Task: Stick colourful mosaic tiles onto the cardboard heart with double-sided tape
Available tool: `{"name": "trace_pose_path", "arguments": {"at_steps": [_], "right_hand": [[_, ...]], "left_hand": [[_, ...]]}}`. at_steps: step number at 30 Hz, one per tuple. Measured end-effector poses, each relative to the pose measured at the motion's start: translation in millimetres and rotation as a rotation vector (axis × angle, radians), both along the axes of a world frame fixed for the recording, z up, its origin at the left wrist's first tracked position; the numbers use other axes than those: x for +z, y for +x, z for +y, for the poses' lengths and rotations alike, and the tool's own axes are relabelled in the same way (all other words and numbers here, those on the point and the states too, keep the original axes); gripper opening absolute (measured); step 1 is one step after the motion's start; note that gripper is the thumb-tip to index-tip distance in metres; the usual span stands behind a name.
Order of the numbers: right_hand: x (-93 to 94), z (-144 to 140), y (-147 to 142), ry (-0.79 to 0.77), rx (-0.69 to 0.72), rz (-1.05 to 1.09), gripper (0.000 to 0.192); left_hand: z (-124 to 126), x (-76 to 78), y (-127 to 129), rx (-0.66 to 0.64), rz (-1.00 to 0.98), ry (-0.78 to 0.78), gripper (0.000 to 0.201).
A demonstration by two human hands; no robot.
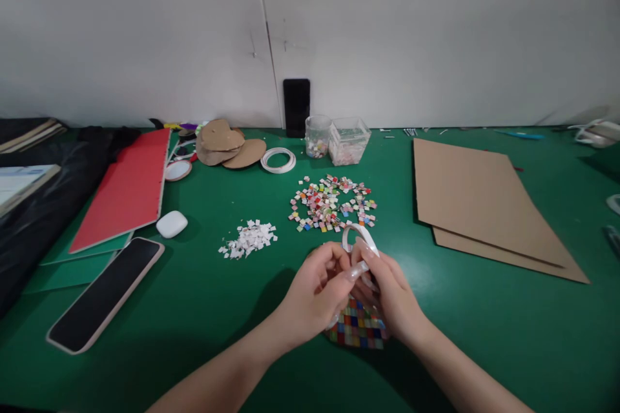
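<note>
My right hand (393, 290) is closed on a roll of white tape (357, 232), whose ring stands up above the fingers. Close against it, my left hand (317, 287) pinches with thumb and forefinger beside the tape; what lies between those fingertips is too small to make out. Below both hands is a mosaic piece (361, 329) of small coloured square tiles, partly covered by my fingers. Just beyond the hands spreads a pile of loose coloured tiles (324, 203). Left of it lies a heap of small white paper squares (249, 239).
At the back stand a clear cup (318, 135), a clear box (347, 142) and an upright black phone (296, 108). Another tape roll (278, 168) lies near cardboard discs (247, 153). Cardboard sheets (475, 193) are right; a red board (128, 187), white case (172, 224) and phone (106, 293) left.
</note>
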State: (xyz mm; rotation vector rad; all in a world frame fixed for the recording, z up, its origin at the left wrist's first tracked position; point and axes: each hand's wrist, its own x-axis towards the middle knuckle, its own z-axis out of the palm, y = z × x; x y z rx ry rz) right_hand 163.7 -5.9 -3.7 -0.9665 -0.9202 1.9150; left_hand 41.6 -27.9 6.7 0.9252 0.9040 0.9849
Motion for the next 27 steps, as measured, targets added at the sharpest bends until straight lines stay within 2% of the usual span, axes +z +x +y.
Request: {"name": "trace_pose_path", "arguments": {"at_steps": [8,13,20,27], "right_hand": [[5.7,0,-1,0.040,0.028,-0.100,0.043],[10.0,0,-3,0.033,0.011,-0.127,0.045],[8.4,-1,-3,0.027,0.010,-0.130,0.043],[7.6,0,-4,0.041,0.010,-0.144,0.043]], "left_hand": [[1,0.7,2,0.027,0.006,0.012,0.023],[0,-0.4,1,0.035,0.119,0.029,0.023],[-1,-2.7,0,0.046,0.208,0.038,0.024],[-1,-5.2,1,0.054,0.210,0.023,0.025]]}}
